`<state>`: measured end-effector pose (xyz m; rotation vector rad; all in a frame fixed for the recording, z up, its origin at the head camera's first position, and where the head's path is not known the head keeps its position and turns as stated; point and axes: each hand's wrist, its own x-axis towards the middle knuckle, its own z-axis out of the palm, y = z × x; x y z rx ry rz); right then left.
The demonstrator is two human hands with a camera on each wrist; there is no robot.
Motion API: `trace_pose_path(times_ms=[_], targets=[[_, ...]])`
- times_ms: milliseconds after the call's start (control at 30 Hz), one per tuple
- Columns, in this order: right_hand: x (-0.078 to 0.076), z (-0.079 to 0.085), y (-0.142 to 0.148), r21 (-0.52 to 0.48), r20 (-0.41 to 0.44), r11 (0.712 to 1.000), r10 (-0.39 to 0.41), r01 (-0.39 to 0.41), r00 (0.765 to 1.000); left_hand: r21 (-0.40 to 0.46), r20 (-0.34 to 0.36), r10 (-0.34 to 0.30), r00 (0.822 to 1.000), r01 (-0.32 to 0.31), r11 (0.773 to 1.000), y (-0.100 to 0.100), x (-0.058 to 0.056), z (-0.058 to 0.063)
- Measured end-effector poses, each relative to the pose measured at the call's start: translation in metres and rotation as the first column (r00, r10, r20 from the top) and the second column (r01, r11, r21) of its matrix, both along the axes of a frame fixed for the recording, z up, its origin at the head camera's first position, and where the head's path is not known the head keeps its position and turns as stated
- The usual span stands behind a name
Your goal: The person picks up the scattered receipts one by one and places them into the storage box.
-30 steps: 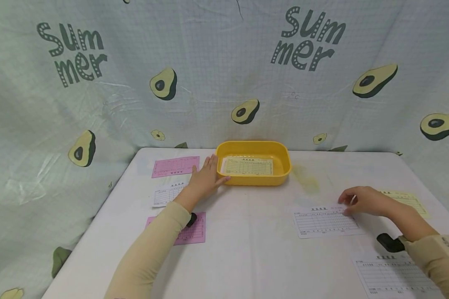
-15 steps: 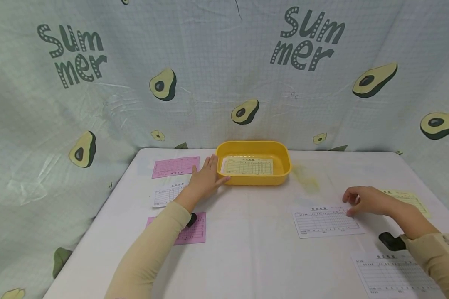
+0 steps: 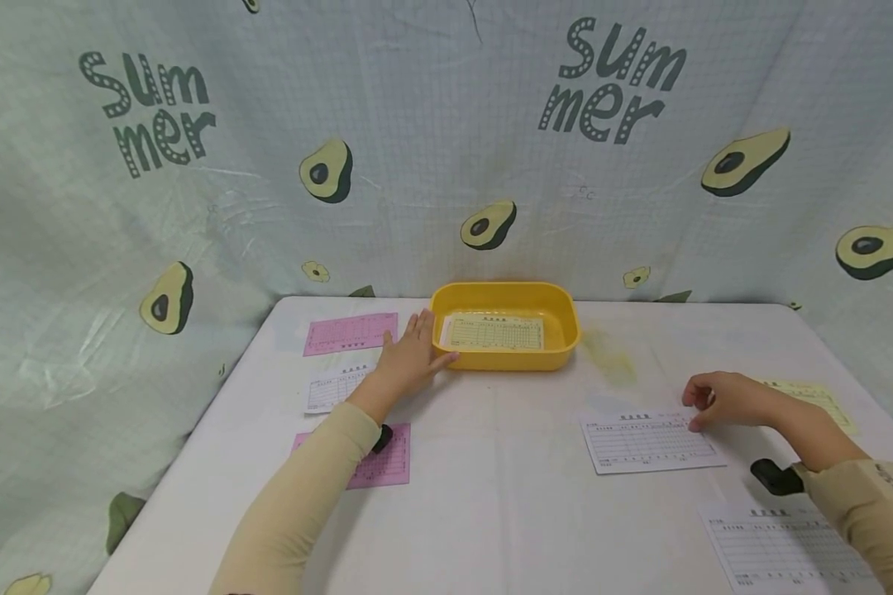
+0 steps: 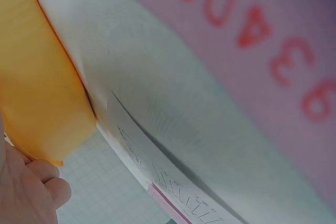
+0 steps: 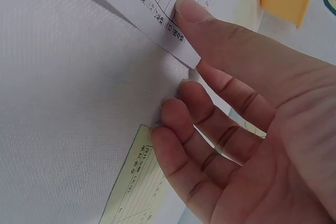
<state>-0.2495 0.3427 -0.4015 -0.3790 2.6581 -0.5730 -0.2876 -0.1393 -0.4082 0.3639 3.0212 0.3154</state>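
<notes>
My left hand rests against the left end of a yellow plastic basket, its fingers extended along the side and the thumb near the front. Inside the basket lies a pale yellow form slip over a pinkish sheet. At the right, my right hand pinches the right edge of a white form slip. The right wrist view shows my thumb on top of this white slip, its edge lifted off the tablecloth. The index fingertip is partly hidden behind the paper.
Behind the right hand lies a yellow slip; another white slip lies nearer, partly under the sleeve. On the left are a pink slip, a white slip and a second pink slip. A patterned curtain stands behind the table.
My right hand has shifted slightly right, and the white slip's left edge has crept a little left. The left hand and basket hold their place.
</notes>
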Motion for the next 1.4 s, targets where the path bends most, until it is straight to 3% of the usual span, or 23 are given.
trace_pose_path(times_ms=[433, 767, 1033, 1200, 1400], targets=[[0.004, -0.008, 0.004, -0.057, -0.041, 0.998, 0.032, -0.034, 0.999, -0.02, 0.011, 0.0, 1.0, 0.0, 1.0, 0.001, 0.002, 0.003], [0.009, -0.01, 0.013, -0.16, -0.083, 0.98, 0.104, -0.116, 0.991, -0.015, 0.009, -0.002, 1.0, 0.002, 1.0, 0.002, 0.003, 0.003], [0.013, -0.008, 0.016, -0.312, -0.011, 0.95, 0.016, -0.019, 1.0, -0.024, 0.021, 0.011, 1.0, -0.011, 1.0, 0.001, 0.003, 0.004], [0.017, -0.009, 0.019, -0.338, -0.002, 0.941, -0.027, 0.025, 1.0, -0.014, 0.012, 0.006, 1.0, -0.005, 1.0, 0.0, 0.003, 0.002], [0.019, -0.006, 0.021, -0.356, -0.014, 0.934, -0.023, 0.017, 1.0, -0.007, 0.012, 0.007, 1.0, -0.007, 1.0, 0.0, 0.001, -0.002]])
